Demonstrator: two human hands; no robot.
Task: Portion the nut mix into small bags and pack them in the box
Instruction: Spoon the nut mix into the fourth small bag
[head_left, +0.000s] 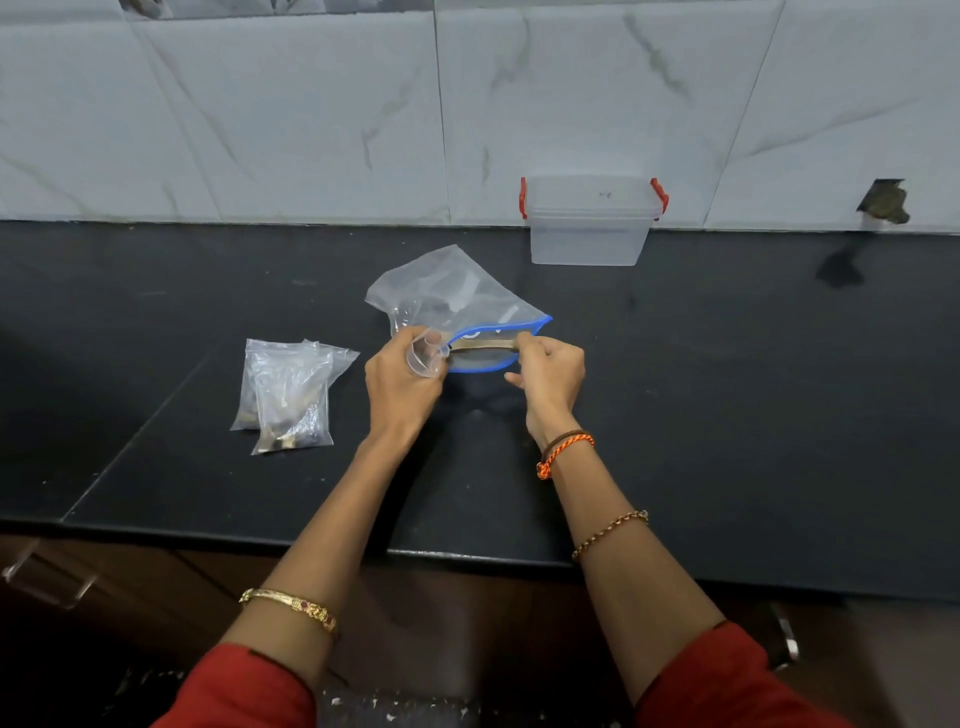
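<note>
At the centre of the frame both hands work at the mouth of a large clear zip bag with a blue rim, which lies on the black counter; the left hand curls its fingers round a small clear plastic piece, perhaps a cup or small bag, at the left end of the mouth; the right hand pinches the right end of the blue rim, holding the mouth open; two small filled bags lie together left of centre, apart from the hands; the clear box with red clips stands closed in the upper right of centre, against the marbled tile wall.
</note>
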